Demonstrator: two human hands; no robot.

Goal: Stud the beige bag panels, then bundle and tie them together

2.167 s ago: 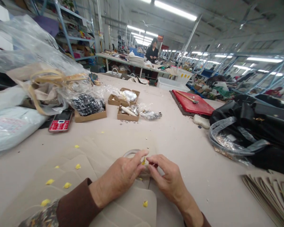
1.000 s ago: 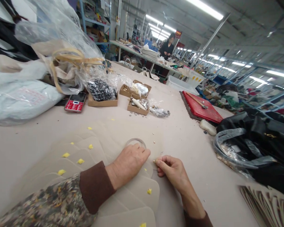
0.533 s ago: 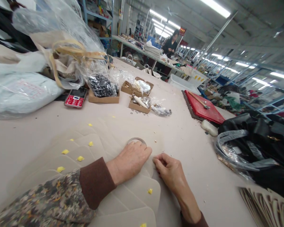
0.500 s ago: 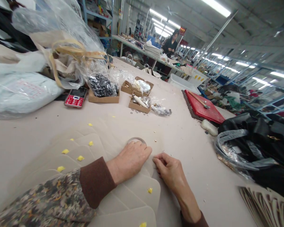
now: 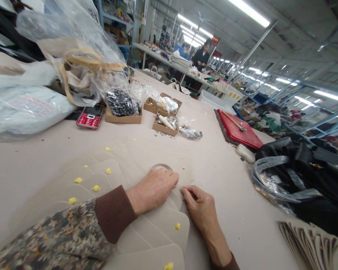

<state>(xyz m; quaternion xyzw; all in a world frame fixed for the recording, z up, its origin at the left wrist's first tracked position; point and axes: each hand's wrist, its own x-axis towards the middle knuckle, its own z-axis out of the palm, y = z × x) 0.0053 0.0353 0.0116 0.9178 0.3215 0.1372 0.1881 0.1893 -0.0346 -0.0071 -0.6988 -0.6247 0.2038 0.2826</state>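
Note:
Several beige panels [image 5: 141,234] with rounded corners lie overlapped like a fan, small yellow pieces stuck on them. Over their right part my left hand [image 5: 154,189] is closed around a thin ring-shaped roll [image 5: 161,165], which looks like tape; only its far rim shows past my knuckles. Just to the right, at the panels' edge, my right hand [image 5: 201,206] pinches thumb against forefinger. What lies between those fingertips is too small to make out. Two tiny metal bits [image 5: 183,168] lie beyond my hands.
Small cardboard boxes [image 5: 165,129] of hardware and a red phone [image 5: 90,117] stand farther back. Plastic-wrapped goods [image 5: 25,105] fill the left. Rightward are a hammer [image 5: 235,122] on a red board [image 5: 249,137], black bags [image 5: 307,172] and stacked panels [image 5: 312,243]. A person [image 5: 201,58] stands at a far table.
The view has turned slightly, so things on the right sit a little farther left. Both hands keep nearly the same pose; my right hand's fingertips are slightly lower in view.

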